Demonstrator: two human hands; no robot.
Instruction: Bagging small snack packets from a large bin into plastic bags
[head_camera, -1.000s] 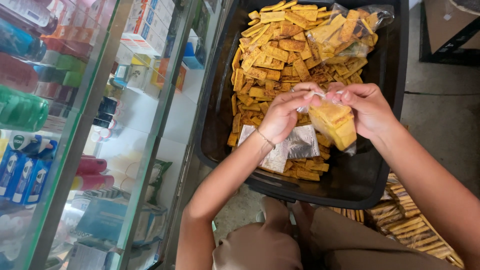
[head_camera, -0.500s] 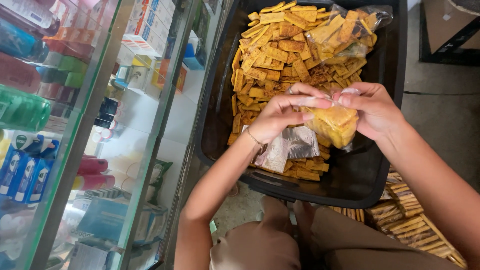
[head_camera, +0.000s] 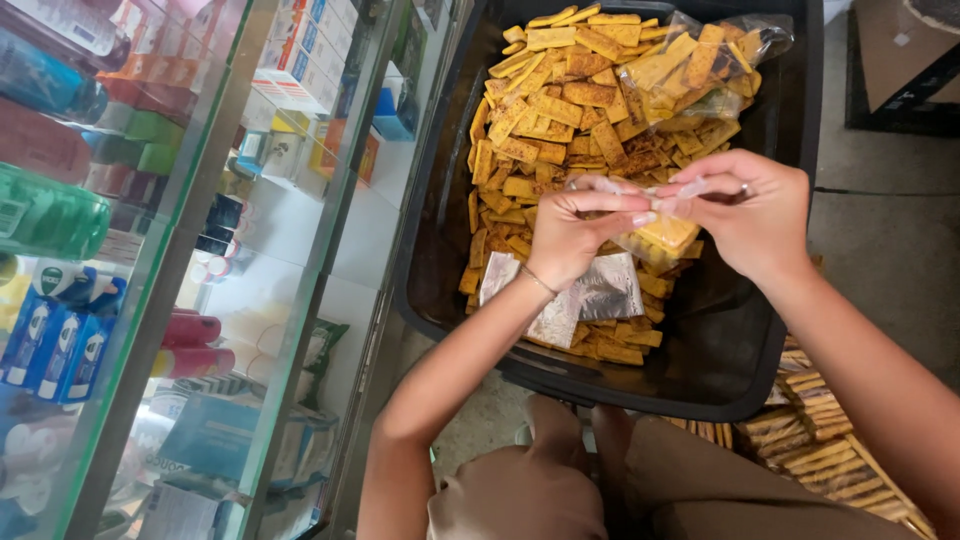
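Both my hands hold a small clear plastic bag of yellow crackers (head_camera: 668, 236) over a black tub (head_camera: 440, 250). My left hand (head_camera: 575, 235) pinches the bag's top edge from the left. From the right, my right hand (head_camera: 750, 215) grips the same edge. The tub is full of loose rectangular yellow-orange crackers (head_camera: 560, 110). Two silvery foil sachets (head_camera: 605, 290) lie on the crackers just below my left hand. A filled, closed clear bag of crackers (head_camera: 700, 60) rests at the tub's far right.
A glass display cabinet (head_camera: 200, 250) with boxes, bottles and tubes stands along the left. Packed cracker bags (head_camera: 830, 450) lie on the floor at the lower right. My knees (head_camera: 600, 490) are below the tub. A dark box (head_camera: 900, 70) sits at the top right.
My hands have lifted the small bag slightly and moved from cupping it to pinching its top edge, so the bag now hangs below my fingers.
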